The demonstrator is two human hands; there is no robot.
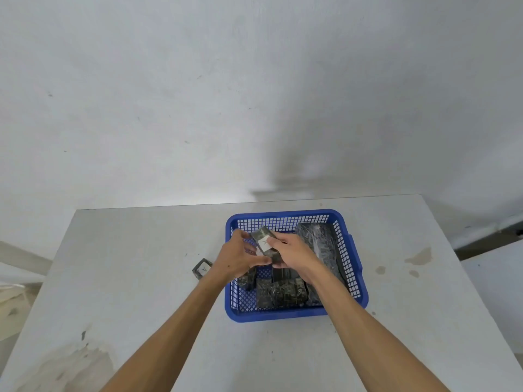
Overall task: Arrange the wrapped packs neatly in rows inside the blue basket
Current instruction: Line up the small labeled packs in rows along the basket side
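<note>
A: What have the fingers got?

B: Both hands pinch one wrapped pack, white label up: left hand at its nine o'clock, right hand at three, over the blue basket.

A: Which step?

B: Placing, I'd judge. More packs lie at six o'clock; a long pack along three. Next: lower it squarely. One stray pack waits on the table, nine o'clock.

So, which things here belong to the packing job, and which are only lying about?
Job: blue basket; held pack in left hand and right hand; packs in basket; pack on table.
Lying about: stains on table.
</note>
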